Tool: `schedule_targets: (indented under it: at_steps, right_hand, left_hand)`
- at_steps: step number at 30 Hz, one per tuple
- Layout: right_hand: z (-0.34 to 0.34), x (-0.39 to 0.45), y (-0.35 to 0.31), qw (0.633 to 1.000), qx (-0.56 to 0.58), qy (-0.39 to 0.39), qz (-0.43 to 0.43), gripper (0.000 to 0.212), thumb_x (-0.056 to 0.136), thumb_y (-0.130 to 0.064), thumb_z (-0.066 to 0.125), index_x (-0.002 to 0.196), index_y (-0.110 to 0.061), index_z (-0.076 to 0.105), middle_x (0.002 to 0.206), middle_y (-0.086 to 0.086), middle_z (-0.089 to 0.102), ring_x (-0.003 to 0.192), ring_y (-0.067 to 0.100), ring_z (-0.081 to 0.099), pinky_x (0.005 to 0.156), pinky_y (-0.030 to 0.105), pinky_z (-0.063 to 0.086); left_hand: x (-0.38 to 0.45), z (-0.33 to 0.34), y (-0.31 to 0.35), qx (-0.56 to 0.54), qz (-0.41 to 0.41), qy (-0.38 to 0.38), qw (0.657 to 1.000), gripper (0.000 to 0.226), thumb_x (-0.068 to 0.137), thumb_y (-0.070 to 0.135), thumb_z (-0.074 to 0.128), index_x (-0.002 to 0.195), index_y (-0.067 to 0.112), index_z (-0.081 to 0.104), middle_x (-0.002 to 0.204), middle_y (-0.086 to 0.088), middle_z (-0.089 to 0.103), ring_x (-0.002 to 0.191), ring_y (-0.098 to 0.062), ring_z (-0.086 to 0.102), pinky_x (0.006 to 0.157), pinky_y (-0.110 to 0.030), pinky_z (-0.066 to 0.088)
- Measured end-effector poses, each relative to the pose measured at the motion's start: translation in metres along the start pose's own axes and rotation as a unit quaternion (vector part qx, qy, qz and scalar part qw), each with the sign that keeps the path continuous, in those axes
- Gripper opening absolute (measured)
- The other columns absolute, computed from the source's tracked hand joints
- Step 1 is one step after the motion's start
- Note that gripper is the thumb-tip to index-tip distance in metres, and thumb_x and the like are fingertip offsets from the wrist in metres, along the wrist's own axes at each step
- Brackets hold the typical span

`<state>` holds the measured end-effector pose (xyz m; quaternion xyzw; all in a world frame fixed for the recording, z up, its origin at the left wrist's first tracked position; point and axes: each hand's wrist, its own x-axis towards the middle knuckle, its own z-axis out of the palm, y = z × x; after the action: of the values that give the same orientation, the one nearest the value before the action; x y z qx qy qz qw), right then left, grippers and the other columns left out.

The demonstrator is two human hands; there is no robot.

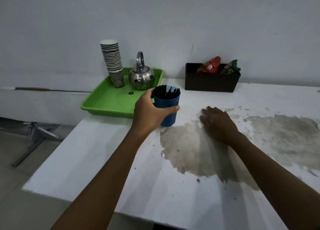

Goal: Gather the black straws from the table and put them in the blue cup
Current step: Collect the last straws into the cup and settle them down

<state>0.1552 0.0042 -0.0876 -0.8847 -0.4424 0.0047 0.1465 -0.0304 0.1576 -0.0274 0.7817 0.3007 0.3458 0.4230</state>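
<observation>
The blue cup (170,102) stands on the white table (97,157), slightly tilted, with a bundle of black straws (165,92) sticking up inside it. My left hand (150,115) wraps around the cup's side, thumb across its front. To the right of the cup, my right hand (218,124) lies flat on the tabletop, palm down, fingers together and holding nothing. No loose straws show on the table.
A green tray (103,103) behind the cup carries a steel kettle (141,76) and a tall stack of paper cups (112,61). A dark box (210,82) with snack packets stands against the wall. Large brown stains (194,153) mark the table. The table's left edge drops to the floor.
</observation>
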Motion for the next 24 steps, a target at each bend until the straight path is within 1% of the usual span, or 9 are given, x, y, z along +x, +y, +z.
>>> schedule_targets:
  at_steps: [2,4,6,9,11,12,16,21,24]
  right_hand:
    - [0.002,0.005,0.006,1.000,0.000,0.013,0.009,0.043,0.098,-0.037,0.034,0.132,-0.015,0.048,0.138,0.007,0.049,0.130,0.026,0.041,0.109,0.048,0.029]
    - [0.006,0.008,0.006,0.999,0.002,0.032,0.013,0.042,0.095,-0.040,0.031,0.127,-0.020,0.049,0.130,0.000,0.052,0.125,0.021,0.044,0.106,0.046,0.032]
    - [0.009,0.011,0.006,0.999,0.004,0.035,0.016,0.041,0.092,-0.042,0.030,0.123,-0.022,0.048,0.126,-0.004,0.052,0.122,0.018,0.045,0.105,0.044,0.033]
    - [0.012,0.014,0.012,0.999,0.005,0.033,0.025,0.046,0.095,-0.042,0.028,0.135,-0.024,0.042,0.143,-0.004,0.044,0.136,0.016,0.034,0.114,0.043,0.023]
    - [0.015,0.016,0.016,0.999,0.020,0.027,0.039,0.051,0.098,-0.044,0.027,0.145,-0.024,0.033,0.155,-0.005,0.030,0.146,0.014,0.019,0.119,0.040,0.012]
    - [0.016,0.016,0.017,0.998,0.027,0.025,0.043,0.053,0.099,-0.045,0.027,0.148,-0.025,0.029,0.158,-0.005,0.024,0.147,0.013,0.013,0.120,0.039,0.007]
    - [0.018,0.017,0.017,0.998,0.031,0.031,0.043,0.055,0.099,-0.046,0.026,0.150,-0.025,0.025,0.159,-0.007,0.020,0.148,0.010,0.009,0.120,0.035,0.003]
    - [0.017,0.016,0.017,0.998,0.035,0.031,0.046,0.056,0.099,-0.046,0.025,0.151,-0.026,0.020,0.160,-0.008,0.016,0.148,0.008,0.004,0.120,0.033,0.000]
    - [0.016,0.016,0.018,0.998,0.032,0.027,0.046,0.057,0.099,-0.047,0.024,0.152,-0.026,0.017,0.160,-0.009,0.013,0.148,0.008,0.002,0.119,0.032,-0.003]
  left_hand:
    - [0.032,0.005,0.006,-0.025,-0.047,-0.049,0.997,0.067,0.054,0.042,0.094,0.112,0.025,0.063,0.109,0.012,0.068,0.098,-0.013,0.067,0.081,-0.041,0.061]
    - [0.061,0.012,0.011,-0.005,-0.050,-0.079,0.996,0.058,0.055,0.037,0.094,0.103,0.025,0.064,0.103,0.009,0.070,0.094,-0.015,0.068,0.079,-0.043,0.061]
    - [0.088,0.021,0.015,0.040,-0.035,-0.073,0.996,0.054,0.056,0.034,0.094,0.099,0.022,0.064,0.101,0.005,0.070,0.093,-0.016,0.068,0.079,-0.041,0.061]
    - [0.128,0.038,0.010,0.048,-0.060,-0.054,0.996,0.057,0.047,0.040,0.093,0.093,0.024,0.063,0.101,0.003,0.070,0.094,-0.019,0.067,0.079,-0.042,0.061]
    - [0.152,0.048,0.004,0.037,-0.070,-0.046,0.996,0.076,0.034,0.051,0.088,0.100,0.021,0.065,0.102,0.003,0.071,0.093,-0.019,0.068,0.079,-0.044,0.061]
    - [0.162,0.052,0.000,0.034,-0.071,-0.044,0.996,0.080,0.033,0.051,0.088,0.102,0.020,0.065,0.103,0.003,0.071,0.094,-0.019,0.068,0.080,-0.043,0.061]
    - [0.194,0.073,-0.011,0.006,-0.058,-0.026,0.998,0.056,0.058,0.029,0.095,0.104,0.020,0.063,0.110,0.001,0.069,0.100,-0.019,0.066,0.087,-0.039,0.058]
    - [0.216,0.104,-0.029,-0.034,-0.070,0.010,0.997,0.076,0.061,0.028,0.094,0.125,0.012,0.057,0.122,-0.001,0.066,0.108,-0.018,0.064,0.089,-0.036,0.057]
    - [0.215,0.119,-0.032,-0.041,-0.073,0.024,0.996,0.083,0.067,0.026,0.091,0.134,0.010,0.045,0.133,-0.006,0.057,0.119,-0.022,0.057,0.097,-0.039,0.053]
